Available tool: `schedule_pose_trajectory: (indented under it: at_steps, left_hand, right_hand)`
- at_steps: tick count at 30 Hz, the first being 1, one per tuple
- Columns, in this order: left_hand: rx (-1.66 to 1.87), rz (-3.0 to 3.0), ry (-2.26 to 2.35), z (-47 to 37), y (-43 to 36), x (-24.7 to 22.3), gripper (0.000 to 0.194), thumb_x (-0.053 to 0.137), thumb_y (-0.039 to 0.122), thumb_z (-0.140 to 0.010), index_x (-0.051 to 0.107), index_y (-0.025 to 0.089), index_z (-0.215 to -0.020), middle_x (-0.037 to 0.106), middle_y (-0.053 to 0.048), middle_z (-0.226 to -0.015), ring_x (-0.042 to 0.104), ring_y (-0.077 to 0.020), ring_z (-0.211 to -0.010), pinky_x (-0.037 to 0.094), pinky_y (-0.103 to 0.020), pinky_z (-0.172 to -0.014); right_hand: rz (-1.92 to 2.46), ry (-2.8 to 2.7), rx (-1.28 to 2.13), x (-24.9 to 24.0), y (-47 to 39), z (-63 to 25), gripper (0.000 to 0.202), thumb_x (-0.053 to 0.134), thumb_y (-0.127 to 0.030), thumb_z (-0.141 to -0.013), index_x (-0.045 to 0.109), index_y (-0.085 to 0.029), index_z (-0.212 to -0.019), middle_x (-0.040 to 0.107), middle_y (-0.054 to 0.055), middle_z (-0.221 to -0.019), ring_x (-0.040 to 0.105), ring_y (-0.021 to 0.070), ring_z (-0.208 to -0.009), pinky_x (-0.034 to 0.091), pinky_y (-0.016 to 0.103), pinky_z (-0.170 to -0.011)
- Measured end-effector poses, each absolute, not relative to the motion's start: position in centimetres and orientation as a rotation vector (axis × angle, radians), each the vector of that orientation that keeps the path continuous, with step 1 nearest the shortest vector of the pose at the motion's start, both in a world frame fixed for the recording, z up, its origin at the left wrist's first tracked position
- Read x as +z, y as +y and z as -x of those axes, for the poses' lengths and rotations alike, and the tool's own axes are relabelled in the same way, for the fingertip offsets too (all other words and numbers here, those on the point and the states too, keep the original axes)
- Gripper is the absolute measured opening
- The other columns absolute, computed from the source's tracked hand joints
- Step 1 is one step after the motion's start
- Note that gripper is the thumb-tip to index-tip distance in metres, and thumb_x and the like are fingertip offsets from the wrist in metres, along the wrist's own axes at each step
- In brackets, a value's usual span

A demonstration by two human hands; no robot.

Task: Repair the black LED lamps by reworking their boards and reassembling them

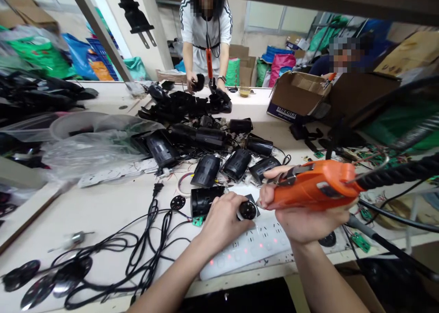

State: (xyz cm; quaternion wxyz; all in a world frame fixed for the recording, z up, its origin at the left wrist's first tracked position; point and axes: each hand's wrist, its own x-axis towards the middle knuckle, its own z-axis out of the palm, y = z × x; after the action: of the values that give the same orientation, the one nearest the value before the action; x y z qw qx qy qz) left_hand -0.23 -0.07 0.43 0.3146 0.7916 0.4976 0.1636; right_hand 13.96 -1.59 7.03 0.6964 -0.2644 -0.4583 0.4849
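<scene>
My right hand (305, 221) is wrapped round an orange power screwdriver (313, 185), which lies level with its tip pointing left. The tip is at a small round black part with holes (247, 210). My left hand (224, 214) grips that part between thumb and fingers, above a white power strip (245, 251) with red lights. Directly left of it a black cylindrical housing (206, 201) lies on its side, with a small green circuit board (197, 221) at its lower edge. Another black perforated disc (177, 202) rests on the table beside the housing.
Black housings (236, 164) are heaped behind my hands. Black cables (151, 244) and shiny discs (37, 292) lie at left. A person (206, 34) works across the table; another sits behind a cardboard box (298, 95). A plug (135, 18) hangs above.
</scene>
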Motion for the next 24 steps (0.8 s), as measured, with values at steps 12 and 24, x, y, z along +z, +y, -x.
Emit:
schedule_pose_trajectory:
  at_steps: [12,24]
  left_hand:
    - [0.547,-2.166,1.282,-0.4,1.9,1.1,0.044,0.083,0.035,-0.067,0.069,0.019,-0.105,0.068,-0.007,-0.099,0.062,-0.0259,-0.097,0.047,-0.036,-0.086]
    - [-0.019,-2.253,1.1,-8.7,7.5,-0.9,0.056,0.087,0.031,-0.053,0.073,0.018,-0.106,0.074,-0.006,-0.092,0.067,-0.0267,-0.089,0.048,-0.028,-0.071]
  right_hand:
    - [0.728,-0.901,0.982,4.6,-1.9,-18.1,0.071,0.049,-0.081,-0.068,0.075,-0.017,-0.085,0.062,0.006,-0.051,0.053,0.0195,-0.04,0.041,0.029,-0.036]
    - [0.841,-0.759,0.929,3.7,-3.9,-20.8,0.08,0.046,-0.089,-0.063,0.073,-0.016,-0.082,0.061,0.006,-0.05,0.054,0.0204,-0.041,0.041,0.03,-0.038]
